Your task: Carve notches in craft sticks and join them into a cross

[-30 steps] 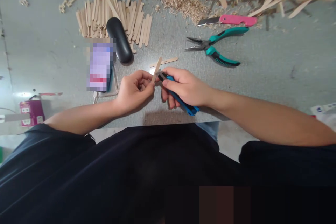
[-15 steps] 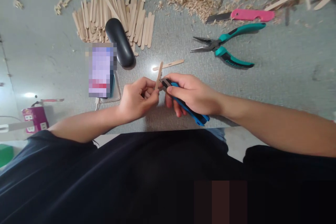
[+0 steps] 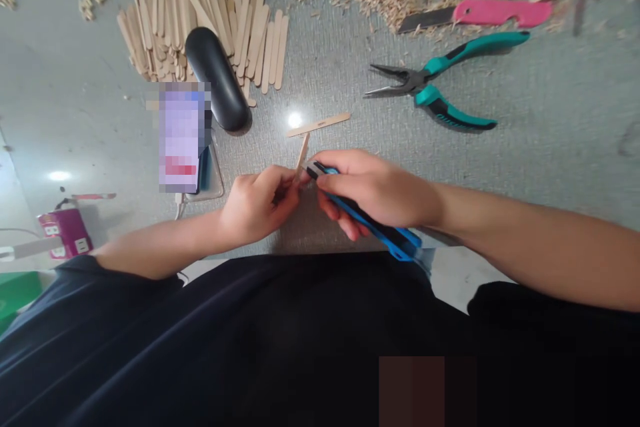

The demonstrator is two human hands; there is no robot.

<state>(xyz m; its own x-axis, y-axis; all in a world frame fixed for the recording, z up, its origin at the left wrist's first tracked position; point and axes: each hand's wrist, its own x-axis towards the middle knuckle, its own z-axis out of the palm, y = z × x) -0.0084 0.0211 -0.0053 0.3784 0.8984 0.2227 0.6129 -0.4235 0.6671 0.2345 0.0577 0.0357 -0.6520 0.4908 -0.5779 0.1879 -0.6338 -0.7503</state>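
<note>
The left hand (image 3: 255,203) pinches a wooden stick (image 3: 302,152) upright just above the bench (image 3: 550,147) edge. The right hand (image 3: 375,190), closed around a blue knife (image 3: 380,230), sets its tip against the stick, with pliers (image 3: 440,90) lying beyond.

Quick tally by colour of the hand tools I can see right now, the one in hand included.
Blue: 1, the utility knife gripped in the right hand, its tip against the wooden stick pinched by the left hand
Pink: 1, the pink knife
Teal: 1, the pliers
Total: 3
</note>
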